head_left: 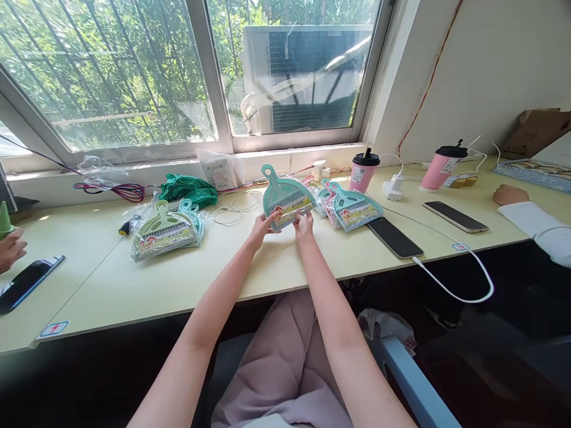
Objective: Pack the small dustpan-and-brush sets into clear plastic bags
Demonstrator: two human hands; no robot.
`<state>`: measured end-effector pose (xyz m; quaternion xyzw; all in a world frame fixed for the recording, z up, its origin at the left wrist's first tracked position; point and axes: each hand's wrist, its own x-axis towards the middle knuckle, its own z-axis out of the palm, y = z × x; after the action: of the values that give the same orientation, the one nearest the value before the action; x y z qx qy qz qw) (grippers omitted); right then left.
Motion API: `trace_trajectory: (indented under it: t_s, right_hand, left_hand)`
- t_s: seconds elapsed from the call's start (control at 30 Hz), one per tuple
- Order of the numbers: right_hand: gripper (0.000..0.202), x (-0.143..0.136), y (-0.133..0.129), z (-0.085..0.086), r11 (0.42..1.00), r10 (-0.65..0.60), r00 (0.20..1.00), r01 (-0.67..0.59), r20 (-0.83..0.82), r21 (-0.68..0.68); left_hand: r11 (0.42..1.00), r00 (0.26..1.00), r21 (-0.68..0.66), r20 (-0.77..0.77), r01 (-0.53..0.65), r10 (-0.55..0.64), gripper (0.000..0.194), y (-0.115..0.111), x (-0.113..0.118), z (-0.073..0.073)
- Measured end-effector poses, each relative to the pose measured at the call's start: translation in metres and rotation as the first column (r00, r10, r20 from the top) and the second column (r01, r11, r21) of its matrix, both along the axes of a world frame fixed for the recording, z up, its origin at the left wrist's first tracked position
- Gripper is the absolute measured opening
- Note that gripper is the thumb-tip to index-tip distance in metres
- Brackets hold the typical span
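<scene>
Head view, from the lap outward: mauve trousers point(268, 372) lie nearest, with a blue chair armrest point(413, 385) at right and a white plastic bag point(389, 323) beyond it, below the pale yellow table point(222, 280). Above the tabletop, the left hand point(262, 229) pinches the lower left part of a wrapped mint-green dustpan-and-brush set point(285, 195), thumb on the printed label, while the right hand point(304, 226) pinches its bottom edge; the set tilts, handle upward. To the right, a black smartphone point(395, 237) on a white charging cable point(478, 297) lies at the edge of a pile of similar sets point(354, 206); farther right, a co-worker's curled hand point(510, 195) rests near another phone point(456, 216). At far left, a second co-worker's hand point(6, 251) holds a green cone-shaped object point(2, 221). More wrapped sets point(168, 237) lie left of the held one, before a crumpled green plastic bag point(190, 190). Two lidded pink cups point(362, 176) stand toward the wall. Beyond the window point(220, 84), an air-conditioner unit point(308, 80) stands before foliage point(142, 88).
</scene>
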<state>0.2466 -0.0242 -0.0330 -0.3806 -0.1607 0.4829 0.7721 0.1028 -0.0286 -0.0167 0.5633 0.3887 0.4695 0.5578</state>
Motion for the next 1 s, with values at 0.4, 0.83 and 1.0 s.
trace_trajectory:
  t_s: [0.4, 0.83, 1.0]
  right_hand:
    - [0.034, -0.003, 0.003, -0.002, 0.999, 0.020, 1.000, -0.020, -0.013, -0.025]
    - [0.015, -0.013, -0.005, 0.011, 0.996, 0.084, 0.949, -0.068, 0.303, -0.064]
    - [0.045, -0.020, -0.031, 0.012, 0.981, -0.193, 0.210, 0.051, 0.958, 0.186]
  left_hand:
    - [0.990, 0.989, 0.017, -0.052, -0.138, 0.139, 0.051, 0.009, -0.002, -0.006]
    - [0.971, 0.965, -0.065, 0.115, -0.230, 0.236, 0.043, 0.035, -0.034, 0.005]
    - [0.954, 0.923, -0.133, 0.249, -0.268, 0.294, 0.039, 0.048, -0.080, 0.012]
